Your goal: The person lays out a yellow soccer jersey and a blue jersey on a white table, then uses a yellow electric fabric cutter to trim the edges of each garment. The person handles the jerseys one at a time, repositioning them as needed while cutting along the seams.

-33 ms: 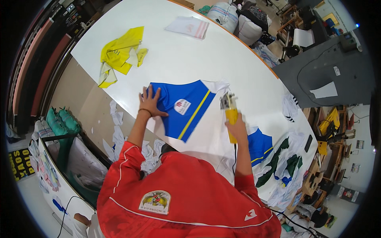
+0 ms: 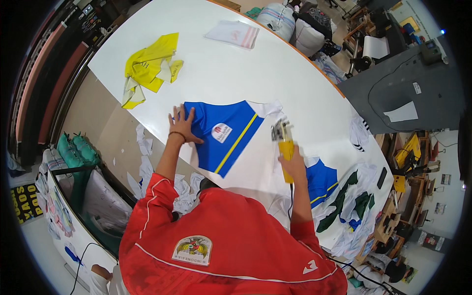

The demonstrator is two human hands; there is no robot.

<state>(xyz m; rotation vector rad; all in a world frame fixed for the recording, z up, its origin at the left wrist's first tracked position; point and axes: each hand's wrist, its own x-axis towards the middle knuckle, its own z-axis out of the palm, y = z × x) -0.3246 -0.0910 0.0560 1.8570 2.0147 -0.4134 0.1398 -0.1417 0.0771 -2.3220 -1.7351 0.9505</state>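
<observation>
A blue fabric piece (image 2: 225, 130) with a yellow stripe and a white printed patch lies on the white table. My left hand (image 2: 183, 125) rests on its left edge, fingers spread flat. At the top right the blue piece joins white fabric (image 2: 269, 107). My right hand (image 2: 295, 164) is wrapped round a yellow handheld electric fabric cutter (image 2: 286, 152). Its metal head sits just right of the blue piece, apart from the blue edge. Right of my right wrist lies a smaller blue piece (image 2: 321, 181) with a yellow stripe.
Yellow fabric pieces (image 2: 151, 63) lie at the table's far left, and a folded white piece (image 2: 232, 33) at the back. Green and white scraps (image 2: 351, 206) pile up at the right near a black phone (image 2: 381, 178). White offcuts (image 2: 146, 169) lie below the left table edge.
The blue fabric piece has slid slightly left, with my left hand moving along on it. The cutter in my right hand has shifted a little left and nearer to me.
</observation>
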